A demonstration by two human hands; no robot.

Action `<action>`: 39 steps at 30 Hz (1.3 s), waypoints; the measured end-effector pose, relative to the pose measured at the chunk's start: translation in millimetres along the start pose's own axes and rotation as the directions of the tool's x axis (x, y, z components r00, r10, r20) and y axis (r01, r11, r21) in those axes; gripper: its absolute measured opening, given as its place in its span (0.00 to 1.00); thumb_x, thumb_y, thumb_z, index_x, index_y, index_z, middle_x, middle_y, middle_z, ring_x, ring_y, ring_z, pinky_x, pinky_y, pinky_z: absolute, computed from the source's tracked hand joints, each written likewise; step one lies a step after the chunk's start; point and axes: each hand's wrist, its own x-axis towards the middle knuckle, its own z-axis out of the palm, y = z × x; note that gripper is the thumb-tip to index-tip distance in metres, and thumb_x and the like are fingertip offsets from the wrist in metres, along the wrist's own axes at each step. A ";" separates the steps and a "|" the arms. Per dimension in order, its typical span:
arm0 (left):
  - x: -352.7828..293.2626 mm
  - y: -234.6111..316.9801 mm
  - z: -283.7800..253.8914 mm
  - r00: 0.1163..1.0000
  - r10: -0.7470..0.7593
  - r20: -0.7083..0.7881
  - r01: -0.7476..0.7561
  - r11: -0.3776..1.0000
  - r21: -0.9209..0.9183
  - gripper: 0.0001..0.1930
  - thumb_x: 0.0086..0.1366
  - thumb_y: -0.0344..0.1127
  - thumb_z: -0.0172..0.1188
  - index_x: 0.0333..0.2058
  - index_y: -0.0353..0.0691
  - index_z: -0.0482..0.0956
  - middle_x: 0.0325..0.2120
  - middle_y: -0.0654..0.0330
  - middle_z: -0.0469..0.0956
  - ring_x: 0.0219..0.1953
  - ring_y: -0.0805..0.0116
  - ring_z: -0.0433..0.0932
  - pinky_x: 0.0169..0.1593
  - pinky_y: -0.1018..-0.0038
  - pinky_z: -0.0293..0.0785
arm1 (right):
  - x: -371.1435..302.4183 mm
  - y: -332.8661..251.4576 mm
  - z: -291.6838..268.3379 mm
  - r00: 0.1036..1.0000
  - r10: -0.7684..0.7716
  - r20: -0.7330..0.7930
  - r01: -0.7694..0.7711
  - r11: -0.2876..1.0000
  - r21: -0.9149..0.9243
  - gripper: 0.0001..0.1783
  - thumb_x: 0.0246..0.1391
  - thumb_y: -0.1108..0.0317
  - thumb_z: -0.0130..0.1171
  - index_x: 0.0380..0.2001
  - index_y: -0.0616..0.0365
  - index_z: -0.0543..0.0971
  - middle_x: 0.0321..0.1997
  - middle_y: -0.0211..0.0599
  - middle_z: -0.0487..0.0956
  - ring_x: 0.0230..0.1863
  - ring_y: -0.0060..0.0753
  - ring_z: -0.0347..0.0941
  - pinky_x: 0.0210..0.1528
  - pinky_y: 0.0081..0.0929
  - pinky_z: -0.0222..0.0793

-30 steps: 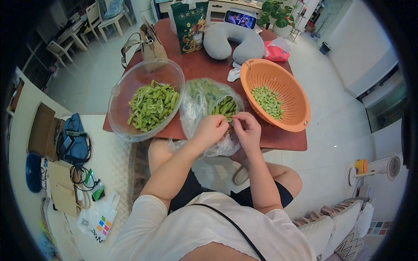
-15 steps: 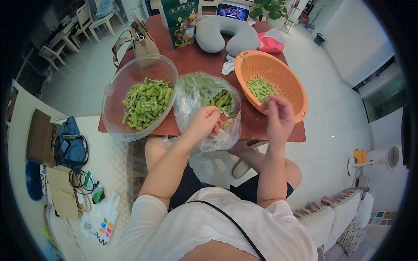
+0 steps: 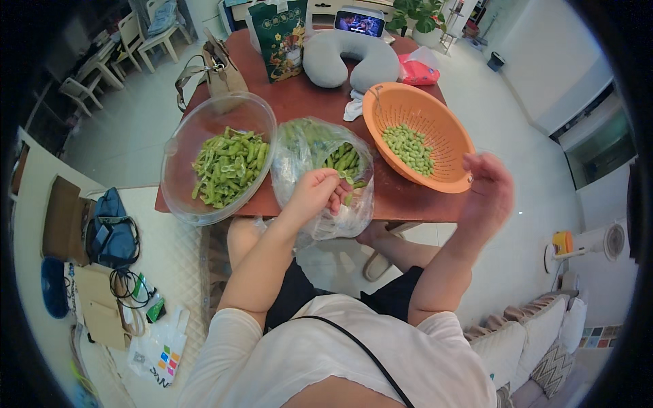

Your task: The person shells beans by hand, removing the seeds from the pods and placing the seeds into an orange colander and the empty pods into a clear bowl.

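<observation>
My left hand [image 3: 318, 192] is closed over the near side of a clear plastic bag [image 3: 294, 166], its fingertips pinching a green edamame pod [image 3: 348, 199]. More whole pods [image 3: 342, 160] show through the bag's opening. My right hand [image 3: 490, 187] is at the right rim of an orange colander [image 3: 452, 146], fingers bent over the edge; its thumb is hidden. Shelled green beans [image 3: 408, 146] lie in the colander's bottom. Left of the bag, a clear plastic bowl [image 3: 178, 153] contains a heap of green pods and husks [image 3: 230, 166].
Behind the containers on the red-brown table [image 3: 299, 102] are a grey neck pillow [image 3: 326, 64], a green printed pouch [image 3: 282, 44], a lit phone [image 3: 359, 24] and a pink packet [image 3: 418, 70]. A beige handbag [image 3: 223, 71] stands at the left edge.
My right hand has moved right, from above the beans to the colander's right rim. The left hand stays at the bag with its pinch. The view has shifted slightly.
</observation>
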 end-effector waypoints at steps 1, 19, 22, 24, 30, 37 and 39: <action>-0.8 0.2 -1.4 1.000 0.010 0.014 -0.010 1.000 -0.003 0.13 0.63 0.31 0.41 0.28 0.29 0.72 0.20 0.59 0.72 0.14 0.77 0.69 0.18 0.82 0.67 | 5.4 -17.0 3.3 0.995 -0.088 0.054 0.080 0.989 0.126 0.24 0.59 0.49 0.43 0.33 0.62 0.74 0.32 0.40 0.74 0.37 0.35 0.69 0.46 0.38 0.64; -65.5 77.1 -67.2 0.812 0.371 -0.450 -0.277 0.925 0.261 0.13 0.64 0.33 0.42 0.29 0.31 0.73 0.20 0.62 0.73 0.16 0.80 0.70 0.21 0.84 0.68 | 21.3 -135.7 74.6 0.360 -0.894 -0.268 0.508 -0.054 0.860 0.08 0.35 0.84 0.45 0.14 0.58 0.69 0.16 0.30 0.66 0.20 0.28 0.62 0.25 0.26 0.58; -66.5 68.0 -85.9 0.758 0.439 -0.483 -0.217 0.868 0.447 0.12 0.63 0.33 0.44 0.33 0.32 0.75 0.19 0.62 0.74 0.18 0.77 0.73 0.24 0.82 0.68 | 23.9 -138.8 68.2 0.503 -0.854 -0.137 0.345 0.053 0.937 0.09 0.37 0.84 0.43 0.14 0.58 0.70 0.17 0.31 0.67 0.21 0.27 0.62 0.25 0.26 0.59; -71.1 66.6 -90.4 0.656 0.512 -0.554 -0.004 0.737 0.676 0.12 0.61 0.32 0.47 0.38 0.32 0.75 0.21 0.58 0.77 0.20 0.72 0.76 0.27 0.78 0.70 | 22.5 -139.8 65.4 0.492 -0.867 -0.075 0.346 0.116 0.931 0.09 0.38 0.84 0.43 0.15 0.60 0.70 0.17 0.32 0.68 0.21 0.27 0.62 0.27 0.26 0.60; -80.2 63.8 -95.6 0.639 0.621 -0.454 0.178 0.454 0.873 0.12 0.59 0.34 0.52 0.40 0.37 0.75 0.26 0.53 0.79 0.26 0.67 0.78 0.32 0.75 0.71 | 19.5 -127.2 67.6 0.522 -0.840 -0.150 0.204 -0.048 0.978 0.06 0.36 0.82 0.49 0.15 0.59 0.72 0.18 0.33 0.68 0.22 0.28 0.66 0.34 0.26 0.67; -69.9 68.0 -31.6 0.626 0.681 -0.380 -0.211 0.618 0.758 0.06 0.56 0.27 0.53 0.34 0.37 0.75 0.27 0.56 0.76 0.28 0.60 0.75 0.33 0.71 0.70 | -13.3 -33.9 47.7 0.853 -0.107 0.512 -0.210 0.826 0.523 0.08 0.54 0.69 0.47 0.31 0.60 0.75 0.25 0.31 0.73 0.27 0.23 0.69 0.33 0.22 0.67; -65.7 50.5 -21.0 0.757 0.652 -0.041 -0.312 0.417 0.854 0.10 0.53 0.23 0.52 0.35 0.38 0.75 0.35 0.56 0.75 0.37 0.60 0.73 0.41 0.69 0.68 | -21.3 -10.9 77.8 0.802 0.445 0.397 -0.411 0.895 -0.173 0.11 0.52 0.77 0.48 0.40 0.62 0.72 0.32 0.35 0.73 0.33 0.27 0.71 0.37 0.25 0.65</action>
